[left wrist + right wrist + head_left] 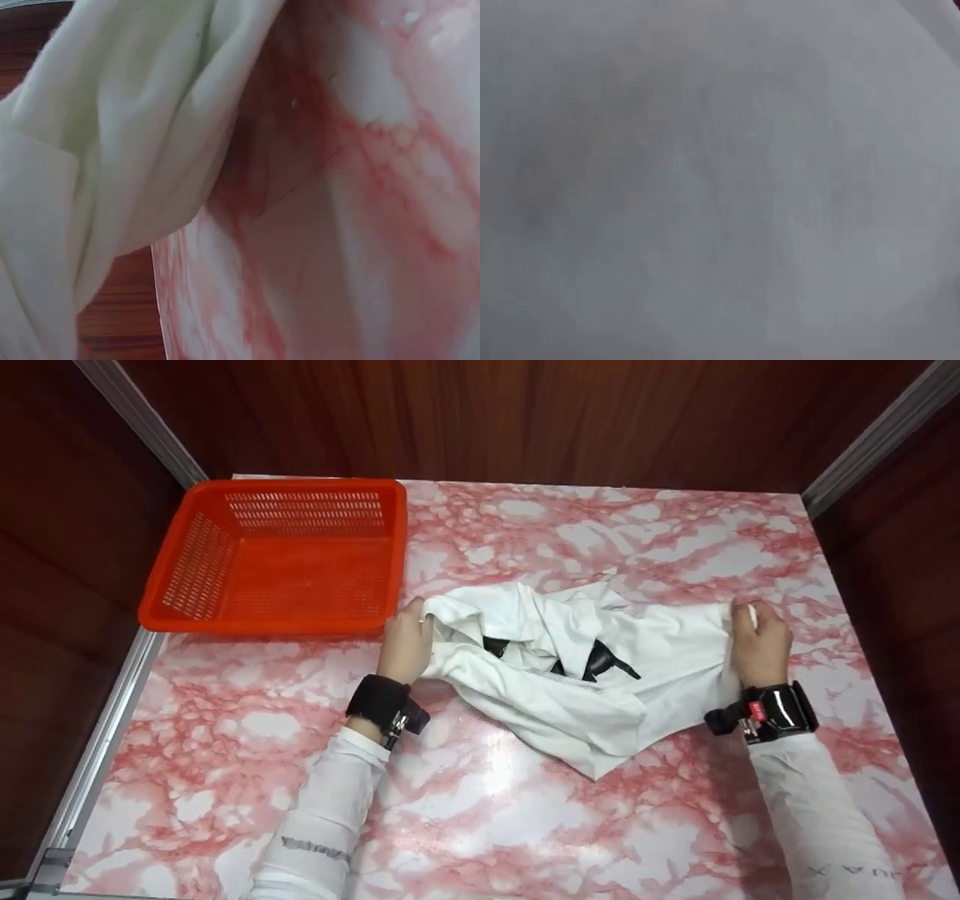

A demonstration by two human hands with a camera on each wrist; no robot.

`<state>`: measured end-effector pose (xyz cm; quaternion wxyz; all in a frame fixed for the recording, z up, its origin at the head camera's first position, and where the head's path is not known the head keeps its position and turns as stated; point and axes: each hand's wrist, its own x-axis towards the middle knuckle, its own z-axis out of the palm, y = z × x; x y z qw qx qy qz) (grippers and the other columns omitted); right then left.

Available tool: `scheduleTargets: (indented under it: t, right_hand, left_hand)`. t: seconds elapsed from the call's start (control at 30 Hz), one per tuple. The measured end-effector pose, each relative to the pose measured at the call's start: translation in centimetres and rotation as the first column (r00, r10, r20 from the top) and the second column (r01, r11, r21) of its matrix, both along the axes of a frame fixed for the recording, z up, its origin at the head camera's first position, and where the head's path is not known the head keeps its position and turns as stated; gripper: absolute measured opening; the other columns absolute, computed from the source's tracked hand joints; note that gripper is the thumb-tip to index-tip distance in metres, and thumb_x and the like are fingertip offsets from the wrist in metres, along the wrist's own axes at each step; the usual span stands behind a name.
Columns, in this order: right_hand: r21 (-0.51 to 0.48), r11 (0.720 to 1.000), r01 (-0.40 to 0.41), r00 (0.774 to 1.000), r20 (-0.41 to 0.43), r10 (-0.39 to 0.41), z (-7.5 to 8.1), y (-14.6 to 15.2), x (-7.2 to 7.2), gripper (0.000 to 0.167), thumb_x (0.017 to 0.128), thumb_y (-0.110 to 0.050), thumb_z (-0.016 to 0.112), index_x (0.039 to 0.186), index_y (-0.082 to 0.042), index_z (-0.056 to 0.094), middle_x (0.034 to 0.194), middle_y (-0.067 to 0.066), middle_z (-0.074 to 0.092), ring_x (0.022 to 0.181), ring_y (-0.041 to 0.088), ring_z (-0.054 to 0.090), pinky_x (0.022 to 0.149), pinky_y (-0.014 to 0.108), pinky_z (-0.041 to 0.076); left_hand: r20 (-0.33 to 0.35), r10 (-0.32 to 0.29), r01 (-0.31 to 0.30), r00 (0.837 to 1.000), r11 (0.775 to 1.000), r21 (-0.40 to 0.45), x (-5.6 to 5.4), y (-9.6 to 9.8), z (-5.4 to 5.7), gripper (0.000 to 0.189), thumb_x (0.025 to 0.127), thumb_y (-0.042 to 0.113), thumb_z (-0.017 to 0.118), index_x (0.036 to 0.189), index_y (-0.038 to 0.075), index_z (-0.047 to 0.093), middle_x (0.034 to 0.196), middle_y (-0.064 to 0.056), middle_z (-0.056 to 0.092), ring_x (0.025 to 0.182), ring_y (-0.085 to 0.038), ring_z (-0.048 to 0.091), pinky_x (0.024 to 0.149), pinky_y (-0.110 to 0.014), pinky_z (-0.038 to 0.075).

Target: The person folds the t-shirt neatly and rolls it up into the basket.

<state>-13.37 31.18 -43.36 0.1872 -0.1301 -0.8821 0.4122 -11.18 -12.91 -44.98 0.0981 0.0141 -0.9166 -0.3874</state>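
Observation:
A crumpled white shirt with black print showing among its folds stretches between both hands over the table. My left hand grips its bunched left end, close by the basket's near right corner. At the other end, my right hand pinches the edge of the cloth, and the fabric runs fairly flat from there toward the middle. One corner of the shirt points down toward me. In the left wrist view the folded cloth fills the upper left. White fabric covers nearly the whole right wrist view, blurred.
An orange-red plastic basket with slotted walls stands at the back left, nothing visible inside. The table has a pink and white marbled top. Dark wood panels enclose it at the back and sides, with metal strips at the corners.

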Motion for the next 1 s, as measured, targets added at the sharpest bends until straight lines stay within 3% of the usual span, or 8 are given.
scheduleTargets:
  t: [0.17,0.3,0.57,0.73,0.8,0.87,0.93,1.0]
  right_hand:
    - [0.034,0.993,0.111,0.993,-0.033,-0.11,1.1,3.0,0.0,0.035,0.094,-0.032,0.05,0.062,-0.018,0.048,0.062,-0.01,0.045,0.067,0.012,0.041,0.065,0.021,0.029]
    - [0.058,0.979,0.198,0.98,0.001,-0.198,1.5,5.6,0.0,0.033,0.092,-0.036,0.049,0.063,-0.02,0.048,0.066,-0.008,0.046,0.07,0.013,0.041,0.067,0.021,0.029]
    - [0.025,0.94,0.339,0.94,0.039,-0.34,1.0,10.2,0.4,0.032,0.089,-0.039,0.051,0.06,-0.028,0.045,0.061,-0.022,0.039,0.065,0.005,0.038,0.066,0.017,0.028]
    - [0.018,0.923,0.384,0.92,0.077,-0.384,-0.3,11.8,1.0,0.031,0.088,-0.04,0.05,0.059,-0.029,0.045,0.059,-0.022,0.039,0.062,0.005,0.037,0.064,0.017,0.029]
    - [0.039,0.926,0.377,0.917,0.126,-0.379,-0.9,12.4,1.5,0.032,0.088,-0.039,0.048,0.061,-0.023,0.047,0.062,-0.014,0.044,0.064,0.011,0.039,0.064,0.019,0.03]
    - [0.084,0.939,0.332,0.92,0.189,-0.342,-1.6,12.8,2.0,0.035,0.09,-0.037,0.044,0.069,-0.009,0.053,0.073,0.004,0.056,0.073,0.023,0.047,0.068,0.024,0.035]
    - [0.134,0.963,0.236,0.921,0.285,-0.265,-2.3,13.0,2.5,0.046,0.092,-0.035,0.039,0.093,0.006,0.06,0.097,0.027,0.06,0.092,0.039,0.052,0.08,0.034,0.042]
    - [0.196,0.976,0.093,0.913,0.375,-0.162,-3.1,13.2,2.9,0.054,0.094,-0.033,0.035,0.114,0.014,0.054,0.117,0.041,0.049,0.108,0.052,0.047,0.091,0.048,0.041]
  left_hand:
    - [0.003,0.013,-0.013,1.0,0.999,-0.035,-0.8,-0.7,0.9,0.017,0.092,0.005,0.054,0.104,-0.007,0.059,0.093,-0.028,0.065,0.088,-0.043,0.063,0.077,-0.048,0.049]
    - [-0.004,0.017,-0.017,1.0,0.999,-0.046,-1.1,-1.1,1.0,0.017,0.092,0.005,0.054,0.103,-0.007,0.059,0.091,-0.027,0.065,0.082,-0.042,0.063,0.074,-0.046,0.05]
    - [-0.027,0.043,-0.044,0.999,0.997,-0.057,-0.8,-0.6,0.1,0.018,0.093,0.008,0.055,0.103,-0.007,0.058,0.081,-0.029,0.065,0.079,-0.042,0.065,0.069,-0.046,0.052]
    - [0.01,0.115,-0.114,0.993,0.991,-0.076,0.2,-0.2,-1.0,0.019,0.096,0.013,0.052,0.1,-0.005,0.057,0.08,-0.028,0.065,0.08,-0.043,0.066,0.067,-0.049,0.052]
    - [0.019,0.142,-0.14,0.99,0.986,-0.087,0.6,-0.1,-1.7,0.019,0.096,0.013,0.051,0.097,-0.005,0.058,0.08,-0.028,0.065,0.082,-0.044,0.065,0.068,-0.05,0.051]
    - [0.03,0.159,-0.155,0.987,0.983,-0.101,1.0,-0.3,-2.5,0.02,0.096,0.012,0.051,0.096,-0.006,0.059,0.082,-0.027,0.065,0.083,-0.044,0.065,0.071,-0.051,0.05]
    - [0.049,0.166,-0.159,0.985,0.98,-0.123,1.2,-0.5,-3.3,0.02,0.095,0.011,0.05,0.098,-0.007,0.059,0.083,-0.028,0.064,0.082,-0.045,0.064,0.071,-0.051,0.05]
    - [0.062,0.165,-0.153,0.984,0.975,-0.159,1.3,-0.8,-4.1,0.023,0.096,0.013,0.05,0.099,-0.007,0.06,0.081,-0.028,0.064,0.078,-0.045,0.064,0.067,-0.052,0.05]
